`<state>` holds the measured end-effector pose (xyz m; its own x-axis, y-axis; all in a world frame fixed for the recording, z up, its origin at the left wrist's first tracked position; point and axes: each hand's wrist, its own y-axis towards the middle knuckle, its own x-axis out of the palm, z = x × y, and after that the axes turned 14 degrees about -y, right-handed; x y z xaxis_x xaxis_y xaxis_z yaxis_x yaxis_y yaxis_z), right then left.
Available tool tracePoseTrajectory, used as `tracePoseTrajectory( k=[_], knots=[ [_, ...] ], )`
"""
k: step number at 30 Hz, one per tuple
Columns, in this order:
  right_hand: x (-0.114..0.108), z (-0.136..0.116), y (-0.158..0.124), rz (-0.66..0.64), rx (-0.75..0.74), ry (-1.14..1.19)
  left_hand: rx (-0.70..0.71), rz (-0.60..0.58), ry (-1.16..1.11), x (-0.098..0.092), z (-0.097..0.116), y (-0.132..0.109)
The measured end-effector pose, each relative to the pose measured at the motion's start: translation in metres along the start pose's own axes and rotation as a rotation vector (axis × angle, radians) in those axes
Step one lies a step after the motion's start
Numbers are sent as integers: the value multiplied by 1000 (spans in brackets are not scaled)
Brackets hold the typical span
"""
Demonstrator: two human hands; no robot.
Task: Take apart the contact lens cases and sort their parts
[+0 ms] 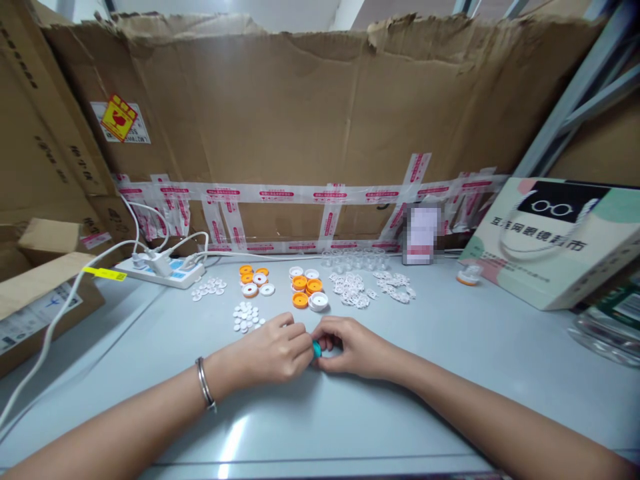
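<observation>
Fingers curled, my left hand [285, 348] and my right hand [353, 345] meet over the grey table. A small teal round piece [317, 349] shows between them, pinched by the right fingertips and pressed against the left ones, which hide part of it. Just beyond my left hand lie small white discs [246, 316]. Orange and white round caps [313, 287] are grouped past my fingertips, with a second group of orange and white rings [254, 281] to their left. White openwork plastic pieces [351, 291] lie beyond my right hand.
Clear plastic cups [355, 259] line the back near a phone [423, 233] leaning on the cardboard wall [280, 120]. A power strip [160, 268] with white cables sits back left. At right stand a printed gift box [545, 247], an orange-and-white piece [469, 275] and a plastic bottle [613, 327].
</observation>
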<state>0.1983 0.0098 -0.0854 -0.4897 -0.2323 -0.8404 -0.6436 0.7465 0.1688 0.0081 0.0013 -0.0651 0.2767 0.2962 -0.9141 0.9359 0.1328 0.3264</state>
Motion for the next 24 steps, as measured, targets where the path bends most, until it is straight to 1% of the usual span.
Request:
tracePoseTrajectory(
  k=[4, 8, 10, 12, 14, 16, 18, 19, 21, 24],
  knots=[
    [0, 0, 0, 3, 4, 11, -65, 30, -39, 5, 0, -1],
    [-1, -1, 0, -11, 11, 23, -213, 99, -196, 15, -1, -2],
    [-2, -2, -1, -22, 25, 25, -297, 107, -319, 12, -5, -2],
    [-3, -3, -1, -28, 35, 30, -381, 86, -425, -1, -13, -5],
    [-4, -4, -2, -31, 42, 35, -496, 27, -470, -21, -25, -13],
    [-4, -4, -3, -36, 48, 39, -675, -122, -424, -43, -42, -28],
    [-4, -3, -4, -43, 51, 41, -865, -286, -365, -60, -58, -46],
    [-4, -3, -4, -47, 49, 42, -960, -356, -333, -65, -65, -55],
    [-5, -2, -4, -50, 49, 45, -1073, -460, -339, -70, -76, -71],
    [-5, -1, -4, -55, 64, 88, -1143, -507, -404, -68, -84, -83]
  ],
)
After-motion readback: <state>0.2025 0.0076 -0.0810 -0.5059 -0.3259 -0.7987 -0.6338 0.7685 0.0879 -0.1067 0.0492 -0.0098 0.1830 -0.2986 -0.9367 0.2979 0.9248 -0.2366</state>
